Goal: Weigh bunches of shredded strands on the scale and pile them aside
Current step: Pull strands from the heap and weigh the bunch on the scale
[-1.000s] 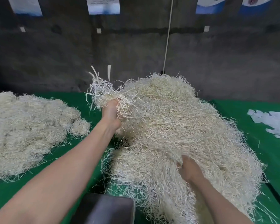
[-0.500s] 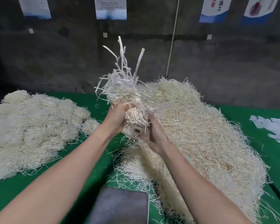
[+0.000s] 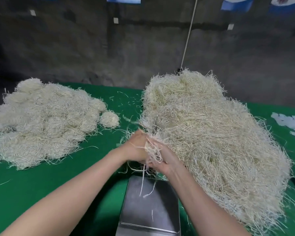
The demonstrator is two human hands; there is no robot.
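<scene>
A small bunch of pale shredded strands (image 3: 152,150) is squeezed between my two hands just beyond the far edge of the steel scale platform (image 3: 150,205). My left hand (image 3: 136,147) grips the bunch from the left, and my right hand (image 3: 163,159) curls round it from the right. A few loose strands hang down onto the platform. The big loose heap of strands (image 3: 211,133) lies right beside my hands on the right. The pile of rounded bunches (image 3: 44,120) sits at the left on the green table (image 3: 32,181).
White paper sheets (image 3: 291,123) lie at the table's far right edge. A dark wall stands close behind the table, with a white cord (image 3: 188,33) running down it. Stray strands dot the green cloth between the two heaps.
My hands have come down from chest height with the bunch, toward the scale. The right hand, earlier in the heap, now clasps the bunch together with the left.
</scene>
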